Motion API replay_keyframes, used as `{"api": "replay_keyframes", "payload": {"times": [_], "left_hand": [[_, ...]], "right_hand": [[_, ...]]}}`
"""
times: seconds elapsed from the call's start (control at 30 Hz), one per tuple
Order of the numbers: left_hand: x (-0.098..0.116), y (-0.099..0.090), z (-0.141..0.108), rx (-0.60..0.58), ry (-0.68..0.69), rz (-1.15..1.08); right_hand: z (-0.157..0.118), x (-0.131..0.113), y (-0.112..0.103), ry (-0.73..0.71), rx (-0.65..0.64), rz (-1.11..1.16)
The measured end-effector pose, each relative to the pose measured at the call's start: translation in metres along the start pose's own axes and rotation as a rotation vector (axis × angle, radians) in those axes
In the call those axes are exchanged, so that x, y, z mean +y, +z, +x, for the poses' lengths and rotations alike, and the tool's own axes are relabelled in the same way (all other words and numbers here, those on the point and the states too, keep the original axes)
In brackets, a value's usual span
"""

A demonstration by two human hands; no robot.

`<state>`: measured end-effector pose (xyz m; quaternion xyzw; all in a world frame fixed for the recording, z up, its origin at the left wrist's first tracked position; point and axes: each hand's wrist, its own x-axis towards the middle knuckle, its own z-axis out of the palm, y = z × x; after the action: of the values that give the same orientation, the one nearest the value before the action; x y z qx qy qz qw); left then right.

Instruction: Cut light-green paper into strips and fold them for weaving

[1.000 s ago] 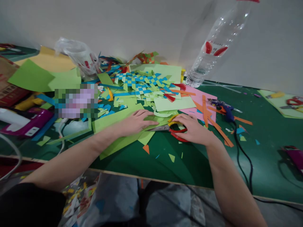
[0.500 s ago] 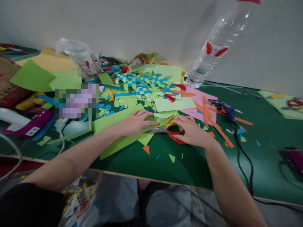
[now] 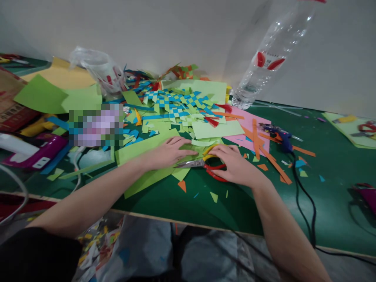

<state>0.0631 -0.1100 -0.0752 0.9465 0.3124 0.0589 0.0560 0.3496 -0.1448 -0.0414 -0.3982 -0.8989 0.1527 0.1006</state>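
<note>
- While the left hand (image 3: pixel 169 152) lies palm down on a green sheet (image 3: pixel 147 145), its thumb stands apart from its other fingers.
- The right hand (image 3: pixel 232 162) has its fingers closed around the yellow and red handles of the scissors (image 3: pixel 202 161).
- Those scissors are between the two hands, blades pointing left, tips just below the left thumb; whether the blades touch paper, I cannot tell.
- The green sheet sits at an angle on the green bench (image 3: pixel 235 213), partly hidden by the left forearm.
- An orange scrap (image 3: pixel 182 185) lies near the blades, on the side toward the person.
- Beyond the hands is a heap of woven blue and green strips (image 3: pixel 176 103).
- To the right, orange strips (image 3: pixel 255 137) lie partly across a pink sheet (image 3: pixel 245 117), near a blue glue gun (image 3: pixel 282 141) with a black cord (image 3: pixel 313 207).
- A clear bottle (image 3: pixel 267 62) stands at the back, by the wall (image 3: pixel 182 31).
</note>
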Motion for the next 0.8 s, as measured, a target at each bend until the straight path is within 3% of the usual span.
{"api": "replay_keyframes", "payload": {"times": [0.3, 0.57, 0.8], "left_hand": [[0.005, 0.002, 0.004, 0.034, -0.041, -0.048], [-0.006, -0.011, -0.003, -0.025, 0.118, -0.132], [-0.006, -0.004, -0.003, -0.018, 0.125, -0.017]], "right_hand": [[0.002, -0.001, 0.003, 0.009, 0.0, 0.024], [-0.002, 0.004, 0.0, 0.054, -0.052, 0.036], [-0.002, 0.008, 0.0, 0.034, -0.018, 0.03]]}}
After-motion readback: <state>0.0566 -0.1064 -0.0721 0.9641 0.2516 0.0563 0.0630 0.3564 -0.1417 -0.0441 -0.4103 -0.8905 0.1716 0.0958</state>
